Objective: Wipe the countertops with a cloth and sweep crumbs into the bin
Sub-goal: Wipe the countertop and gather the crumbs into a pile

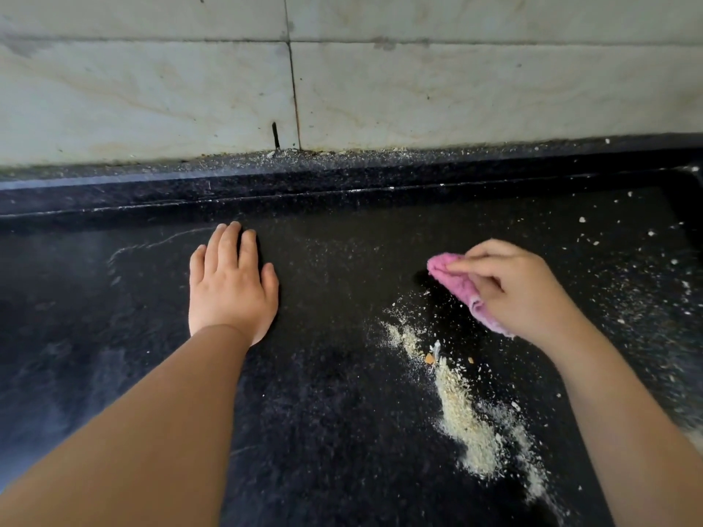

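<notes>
A black speckled countertop (334,412) fills the view. My right hand (521,294) grips a folded pink cloth (454,277) just above the counter at the right of centre. Below the cloth runs a pale streak of gathered crumbs (466,420), stretching toward the near right. More loose white crumbs (646,256) are scattered to the right of the hand. My left hand (232,283) lies flat on the counter at the left of centre, palm down, fingers together, holding nothing. No bin is in view.
A raised black ledge (304,192) runs along the back of the counter, with dust and crumbs on it. Behind it stands a stained pale tiled wall (418,89). A raised rim (688,207) borders the counter at the far right.
</notes>
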Action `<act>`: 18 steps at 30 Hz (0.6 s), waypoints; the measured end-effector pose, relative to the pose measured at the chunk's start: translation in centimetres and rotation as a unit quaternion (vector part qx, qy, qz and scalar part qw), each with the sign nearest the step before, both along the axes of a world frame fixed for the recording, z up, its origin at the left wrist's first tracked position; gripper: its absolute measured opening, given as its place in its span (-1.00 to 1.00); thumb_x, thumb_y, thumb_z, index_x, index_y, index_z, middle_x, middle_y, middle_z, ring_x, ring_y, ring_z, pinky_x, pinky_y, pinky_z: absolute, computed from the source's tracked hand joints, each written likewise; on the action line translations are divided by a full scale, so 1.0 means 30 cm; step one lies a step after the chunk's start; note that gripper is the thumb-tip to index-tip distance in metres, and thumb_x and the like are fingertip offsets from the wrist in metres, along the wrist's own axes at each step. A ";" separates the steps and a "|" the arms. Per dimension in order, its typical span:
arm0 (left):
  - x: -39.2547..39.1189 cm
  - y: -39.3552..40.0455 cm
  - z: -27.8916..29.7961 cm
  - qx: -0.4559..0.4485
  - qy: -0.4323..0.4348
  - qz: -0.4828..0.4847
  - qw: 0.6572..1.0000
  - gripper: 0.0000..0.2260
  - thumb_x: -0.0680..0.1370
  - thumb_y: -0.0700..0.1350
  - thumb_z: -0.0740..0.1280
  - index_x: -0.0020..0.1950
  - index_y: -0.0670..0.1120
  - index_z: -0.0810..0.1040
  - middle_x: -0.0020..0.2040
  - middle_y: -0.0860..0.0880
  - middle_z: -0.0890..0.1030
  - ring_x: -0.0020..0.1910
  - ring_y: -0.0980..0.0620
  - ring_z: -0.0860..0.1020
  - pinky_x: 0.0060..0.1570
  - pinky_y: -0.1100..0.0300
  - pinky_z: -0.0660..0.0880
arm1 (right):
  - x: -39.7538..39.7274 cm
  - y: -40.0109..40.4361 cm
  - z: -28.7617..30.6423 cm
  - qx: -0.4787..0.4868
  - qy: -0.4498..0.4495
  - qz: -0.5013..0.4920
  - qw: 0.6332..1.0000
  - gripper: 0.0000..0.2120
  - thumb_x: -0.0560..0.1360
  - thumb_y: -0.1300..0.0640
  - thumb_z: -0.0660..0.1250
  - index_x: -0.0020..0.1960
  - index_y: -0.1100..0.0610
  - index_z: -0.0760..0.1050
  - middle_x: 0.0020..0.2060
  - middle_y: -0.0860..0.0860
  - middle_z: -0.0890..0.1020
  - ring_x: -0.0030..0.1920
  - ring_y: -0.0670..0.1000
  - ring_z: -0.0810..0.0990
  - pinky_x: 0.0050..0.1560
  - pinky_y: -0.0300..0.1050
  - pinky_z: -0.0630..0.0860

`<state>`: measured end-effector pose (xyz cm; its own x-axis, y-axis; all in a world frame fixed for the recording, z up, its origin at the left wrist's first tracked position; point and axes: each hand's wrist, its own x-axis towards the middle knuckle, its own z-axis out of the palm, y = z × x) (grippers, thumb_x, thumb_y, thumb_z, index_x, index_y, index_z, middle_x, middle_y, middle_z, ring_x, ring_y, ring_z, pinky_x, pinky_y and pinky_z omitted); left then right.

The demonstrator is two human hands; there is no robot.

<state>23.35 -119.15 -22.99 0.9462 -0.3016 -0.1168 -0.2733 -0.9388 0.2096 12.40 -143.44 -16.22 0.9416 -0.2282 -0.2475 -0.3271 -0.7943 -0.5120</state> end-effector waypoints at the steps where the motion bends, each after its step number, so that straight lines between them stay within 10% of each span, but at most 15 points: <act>1: 0.000 0.001 -0.001 -0.001 0.000 0.000 1.000 -0.55 0.59 -0.04 0.04 0.45 -0.18 0.15 0.49 -0.13 0.11 0.48 -0.05 -0.03 0.41 0.05 -0.12 | -0.013 0.040 0.008 -0.021 -0.079 -0.022 0.996 -0.70 0.45 0.41 0.22 0.09 0.18 0.57 -0.02 0.02 0.53 -0.17 -0.23 0.43 -0.19 -0.62 0.32; 4: -0.001 0.002 0.001 0.000 -0.001 -0.002 1.000 -0.55 0.59 -0.03 0.04 0.45 -0.17 0.15 0.49 -0.13 0.10 0.48 -0.05 -0.03 0.41 0.05 -0.12 | -0.027 0.236 -0.056 -0.062 -0.232 -0.023 0.971 -0.75 0.41 0.35 0.28 0.05 0.23 0.59 -0.04 0.07 0.59 0.01 -0.03 0.48 0.09 -0.48 0.40; 7: -0.008 0.004 0.009 -0.006 -0.003 -0.004 1.000 -0.56 0.59 -0.04 0.04 0.44 -0.18 0.16 0.49 -0.15 0.12 0.48 -0.06 -0.01 0.42 0.04 -0.11 | -0.008 0.423 -0.151 -0.058 -0.189 -0.019 0.980 -0.62 0.27 0.39 0.38 0.06 0.17 0.57 -0.04 0.04 0.58 0.01 0.11 0.51 -0.23 0.04 0.58; 11: -0.004 0.002 0.010 -0.010 -0.008 -0.011 1.000 -0.56 0.60 -0.05 0.05 0.45 -0.20 0.16 0.48 -0.16 0.12 0.47 -0.08 0.00 0.42 0.03 -0.10 | 0.006 0.465 -0.187 -0.144 -0.150 -0.024 0.978 -0.61 0.17 0.29 0.49 -0.01 0.16 0.59 -0.14 0.07 0.61 -0.12 0.13 0.56 -0.22 -0.04 0.57; 18: -0.043 0.022 0.016 -0.039 -0.048 -0.041 0.997 -0.68 0.59 -0.18 0.11 0.28 -0.30 0.40 0.35 -0.24 0.37 0.38 -0.20 0.25 0.35 -0.05 0.10 | -0.075 0.184 -0.174 -0.144 -0.039 -0.187 0.971 -0.54 0.48 0.27 0.21 0.35 0.03 0.33 0.22 0.04 0.41 0.26 0.09 0.26 0.11 0.20 0.43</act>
<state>22.06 -118.50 -22.50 0.9237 -0.3831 0.0007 -0.3711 -0.8944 0.2495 10.15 -137.91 -21.44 0.7928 -0.6071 -0.0533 -0.5893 -0.7413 -0.3213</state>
